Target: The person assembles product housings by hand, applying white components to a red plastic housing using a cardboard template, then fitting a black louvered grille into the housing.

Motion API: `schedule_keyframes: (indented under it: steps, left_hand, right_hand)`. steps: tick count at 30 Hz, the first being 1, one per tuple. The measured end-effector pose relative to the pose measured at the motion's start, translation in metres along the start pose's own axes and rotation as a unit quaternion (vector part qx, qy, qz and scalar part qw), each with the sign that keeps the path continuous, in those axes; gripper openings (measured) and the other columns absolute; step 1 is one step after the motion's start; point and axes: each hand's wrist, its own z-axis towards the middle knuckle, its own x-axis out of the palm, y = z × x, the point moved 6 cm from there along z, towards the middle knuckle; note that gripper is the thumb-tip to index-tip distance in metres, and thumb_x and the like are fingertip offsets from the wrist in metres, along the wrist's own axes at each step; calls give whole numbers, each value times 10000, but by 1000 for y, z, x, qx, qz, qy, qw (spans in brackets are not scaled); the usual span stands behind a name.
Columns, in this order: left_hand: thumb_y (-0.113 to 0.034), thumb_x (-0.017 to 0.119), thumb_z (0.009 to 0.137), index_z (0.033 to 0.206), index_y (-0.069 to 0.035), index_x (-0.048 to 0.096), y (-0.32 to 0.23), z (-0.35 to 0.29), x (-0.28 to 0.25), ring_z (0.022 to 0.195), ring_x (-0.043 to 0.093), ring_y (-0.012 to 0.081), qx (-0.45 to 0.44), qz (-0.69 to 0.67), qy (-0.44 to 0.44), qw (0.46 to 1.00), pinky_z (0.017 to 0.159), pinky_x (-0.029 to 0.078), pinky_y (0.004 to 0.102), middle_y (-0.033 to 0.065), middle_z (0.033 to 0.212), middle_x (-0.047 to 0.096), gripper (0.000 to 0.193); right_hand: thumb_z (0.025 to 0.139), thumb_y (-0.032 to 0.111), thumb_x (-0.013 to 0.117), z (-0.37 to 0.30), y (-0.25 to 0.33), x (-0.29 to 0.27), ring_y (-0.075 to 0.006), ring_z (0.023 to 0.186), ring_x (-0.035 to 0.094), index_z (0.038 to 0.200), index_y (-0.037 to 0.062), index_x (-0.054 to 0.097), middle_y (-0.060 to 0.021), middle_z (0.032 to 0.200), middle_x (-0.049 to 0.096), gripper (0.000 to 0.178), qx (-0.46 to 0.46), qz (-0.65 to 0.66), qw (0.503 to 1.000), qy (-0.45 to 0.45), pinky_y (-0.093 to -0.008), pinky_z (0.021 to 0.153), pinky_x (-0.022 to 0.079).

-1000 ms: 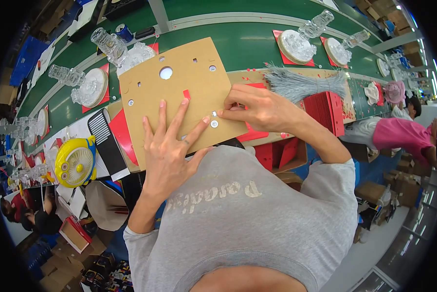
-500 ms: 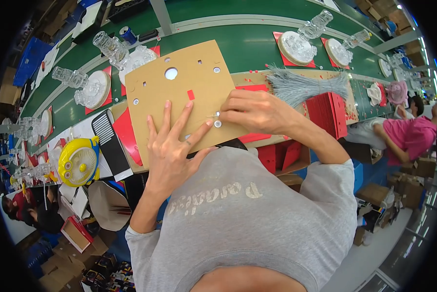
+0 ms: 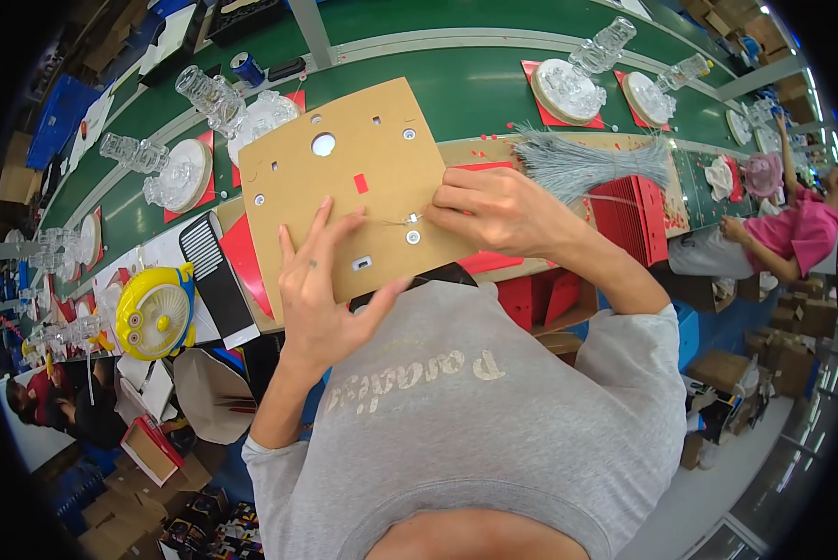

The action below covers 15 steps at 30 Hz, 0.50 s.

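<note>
A tan cardboard panel [image 3: 391, 140] with round holes, small slots and a red patch [image 3: 361, 183] lies tilted in front of me. My left hand [image 3: 321, 285] rests on its near left part, fingers stretched and thumb apart. A thin wire [image 3: 391, 222] runs from near my left fingertips to a slot [image 3: 412, 220] in the panel. Beside that slot my right hand [image 3: 489, 210] is closed in a pinch; what its fingertips hold, if anything, is hidden. Just below the slot sits a round white-ringed fitting [image 3: 413, 237].
A bundle of grey wire ties [image 3: 592, 166] lies to the right, beside a stack of red cards [image 3: 629, 222]. Clear ornaments on round bases [image 3: 568, 93] stand along the green bench [image 3: 475, 89]. A yellow fan [image 3: 153, 313] is at left. A person in pink [image 3: 806, 233] sits far right.
My left fingers have drawn back and lifted slightly, uncovering a slot near the panel's lower edge. My right fingertips have shifted a little right of the wire's slot. The panel has moved slightly left.
</note>
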Motion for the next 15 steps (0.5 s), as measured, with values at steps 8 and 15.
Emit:
schedule_keyframes:
  steps: [8,15]
  left_hand:
    - [-150,727,853,952,0,665,-8,45,9,965,542,318,133,124,114,977,1005,425,526,137,934,586,190]
    - [-84,710,789,809,12,664,-10,49,15,1006,581,302,248,60,116,960,945,472,483,109,952,612,108]
  right_hand:
    - [741,93,688,2,8,5,-213,912,657,996,-32,688,-84,970,626,284,-15,-1,1000,-4,-329,708,589]
    - [718,366,845,3,13,6,-284,1177,621,1233,-21,656,-125,1265,659,671,116,105,987,-28,-408,989,526]
